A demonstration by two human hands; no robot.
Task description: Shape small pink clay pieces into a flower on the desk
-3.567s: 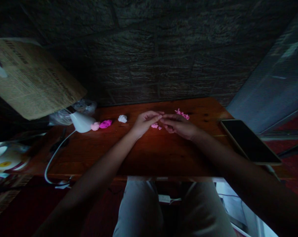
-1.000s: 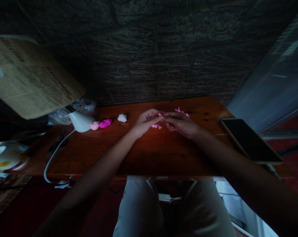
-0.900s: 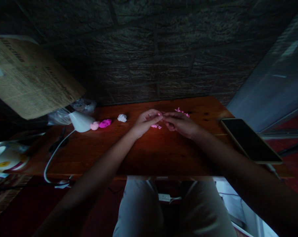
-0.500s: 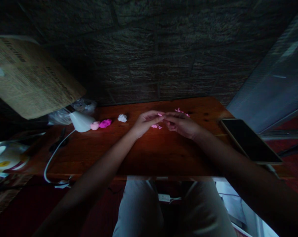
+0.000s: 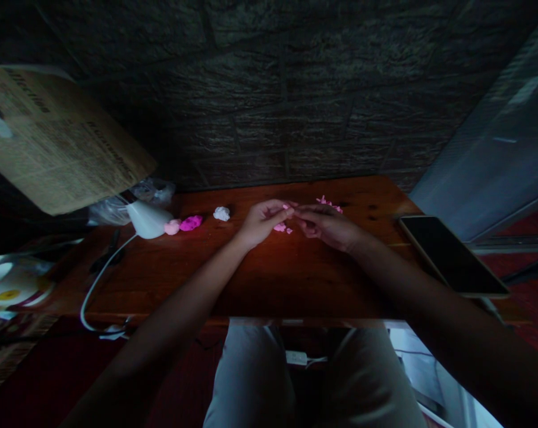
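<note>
My left hand (image 5: 260,221) and my right hand (image 5: 326,224) meet fingertip to fingertip over the far middle of a wooden table (image 5: 269,279). Both hands pinch a tiny pink clay piece (image 5: 288,207) between their fingertips. Small pink clay bits (image 5: 280,227) lie on the wood just under the hands. More pink clay pieces (image 5: 330,205) lie behind my right hand.
Left of the hands lie a white clay lump (image 5: 221,213), a magenta lump (image 5: 191,223) and a pale pink lump (image 5: 172,227). A white lamp base (image 5: 147,219) with its cable stands further left. A dark phone (image 5: 450,255) lies on the table's right edge. A stone wall is behind.
My fingertips have shifted slightly while working the pink piece; the hands stay in the same spot. Nothing else has moved.
</note>
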